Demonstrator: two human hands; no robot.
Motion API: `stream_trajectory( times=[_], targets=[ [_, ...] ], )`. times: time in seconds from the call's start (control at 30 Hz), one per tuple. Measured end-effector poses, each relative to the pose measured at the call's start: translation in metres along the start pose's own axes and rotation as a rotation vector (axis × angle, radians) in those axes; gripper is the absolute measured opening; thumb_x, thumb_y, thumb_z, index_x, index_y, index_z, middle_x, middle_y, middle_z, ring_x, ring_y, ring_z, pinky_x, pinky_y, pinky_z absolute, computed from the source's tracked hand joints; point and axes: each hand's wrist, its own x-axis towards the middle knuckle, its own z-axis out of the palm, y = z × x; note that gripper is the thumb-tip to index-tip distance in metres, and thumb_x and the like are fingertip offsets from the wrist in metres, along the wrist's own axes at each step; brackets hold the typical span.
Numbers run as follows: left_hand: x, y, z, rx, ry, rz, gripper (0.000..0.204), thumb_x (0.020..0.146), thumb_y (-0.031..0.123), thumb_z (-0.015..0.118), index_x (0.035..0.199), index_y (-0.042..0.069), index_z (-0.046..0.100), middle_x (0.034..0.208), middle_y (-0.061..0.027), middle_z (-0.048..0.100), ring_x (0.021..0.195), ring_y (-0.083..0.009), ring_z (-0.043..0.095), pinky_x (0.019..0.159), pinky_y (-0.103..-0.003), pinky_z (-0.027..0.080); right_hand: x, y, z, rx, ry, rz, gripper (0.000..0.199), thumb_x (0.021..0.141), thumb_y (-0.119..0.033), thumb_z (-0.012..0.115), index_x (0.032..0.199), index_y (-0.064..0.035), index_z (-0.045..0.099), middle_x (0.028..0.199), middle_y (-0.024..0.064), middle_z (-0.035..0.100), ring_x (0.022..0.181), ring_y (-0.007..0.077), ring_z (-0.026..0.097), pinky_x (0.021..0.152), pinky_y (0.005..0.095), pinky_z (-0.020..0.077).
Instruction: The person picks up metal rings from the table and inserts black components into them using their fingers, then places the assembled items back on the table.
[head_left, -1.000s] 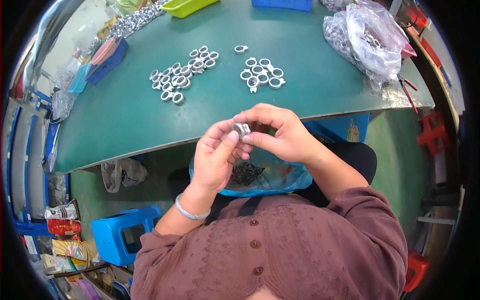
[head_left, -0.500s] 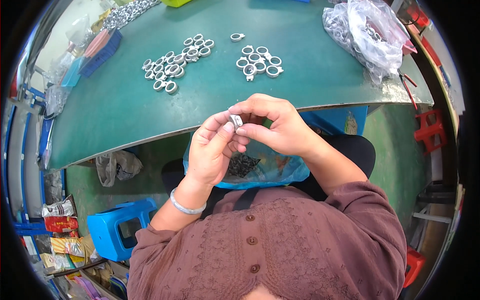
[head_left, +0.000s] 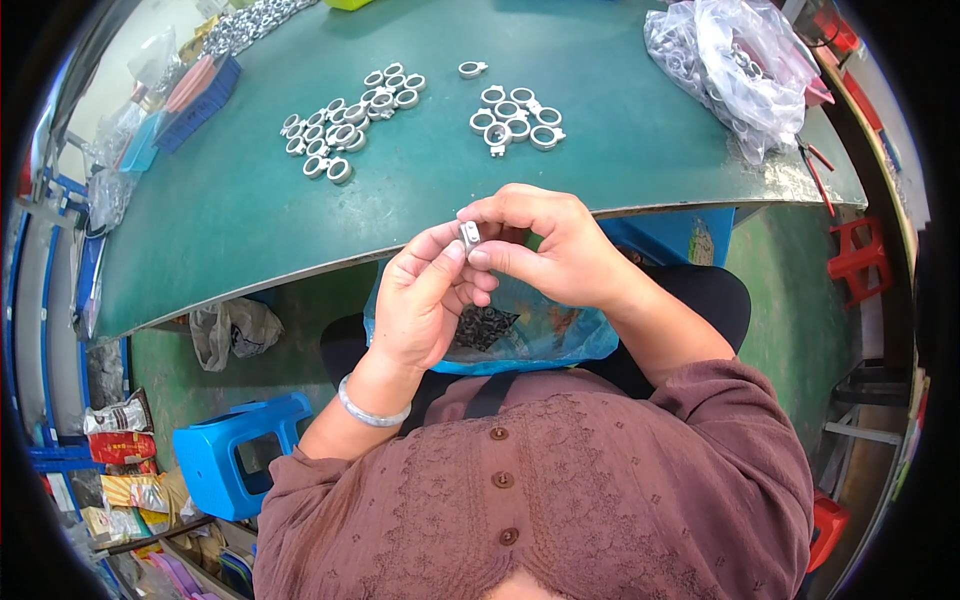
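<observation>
My left hand and my right hand meet just in front of the green table's edge, both pinching one small silver metal ring part between thumbs and fingertips. Under my hands a blue plastic bag with dark small parts lies open in my lap. On the green table lie two groups of the same silver rings: a larger cluster to the left and a smaller cluster to the right, with a single ring beyond them.
A clear plastic bag full of metal parts sits at the table's right end, with red-handled pliers near its edge. Blue trays and bagged parts line the left side. A blue stool stands on the floor at my left.
My hands stayed together on the ring part, shifting slightly and turning it; the view tilted a little so the table items sit higher in the picture.
</observation>
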Motion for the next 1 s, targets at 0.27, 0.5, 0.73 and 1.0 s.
stream_trajectory(
  times=[0.27, 0.5, 0.73, 1.0],
  targets=[
    [-0.0004, -0.0013, -0.0017, -0.034, -0.013, -0.027, 0.023, 0.09, 0.011, 0.045, 0.109, -0.001, 0.052, 0.086, -0.0069, 0.061, 0.069, -0.0131, 0.06, 0.059, -0.023, 0.05, -0.0007, -0.0021, 0.0005, -0.001, 0.016, 0.019, 0.023, 0.074, -0.003, 0.065, 0.096, 0.0003, 0.06, 0.078, 0.0057, 0.058, 0.068, 0.0111, 0.056, 0.061, 0.0227, 0.0447],
    [-0.0005, 0.0001, 0.0002, -0.019, 0.05, -0.001, 0.019, 0.088, 0.011, 0.048, 0.103, 0.0, 0.053, 0.084, -0.0082, 0.061, 0.067, -0.0134, 0.06, 0.058, -0.023, 0.049, -0.0006, -0.0012, 0.002, 0.016, 0.05, 0.003, 0.019, 0.076, -0.004, 0.062, 0.094, 0.0012, 0.059, 0.076, 0.0062, 0.057, 0.065, 0.0112, 0.056, 0.06, 0.0233, 0.0456],
    [-0.0016, 0.0029, 0.0022, -0.003, 0.055, 0.01, 0.018, 0.088, 0.012, 0.049, 0.102, 0.0, 0.053, 0.082, -0.0084, 0.061, 0.066, -0.0139, 0.06, 0.058, -0.023, 0.049, -0.0004, 0.0032, -0.0017, 0.312, 0.032, 0.175, 0.016, 0.079, -0.003, 0.058, 0.094, 0.0029, 0.057, 0.079, 0.0051, 0.061, 0.072, 0.008, 0.056, 0.068, 0.0222, 0.0463],
    [-0.0028, 0.0052, 0.0074, 0.068, 0.089, 0.079, 0.021, 0.089, 0.014, 0.046, 0.103, 0.0, 0.052, 0.081, -0.0096, 0.061, 0.065, -0.0143, 0.059, 0.056, -0.023, 0.048, 0.0012, 0.0014, -0.0074, 0.323, 0.004, 0.209, 0.017, 0.082, -0.003, 0.056, 0.097, 0.0036, 0.056, 0.085, 0.0054, 0.061, 0.079, 0.0092, 0.057, 0.072, 0.0228, 0.0463]
  ],
)
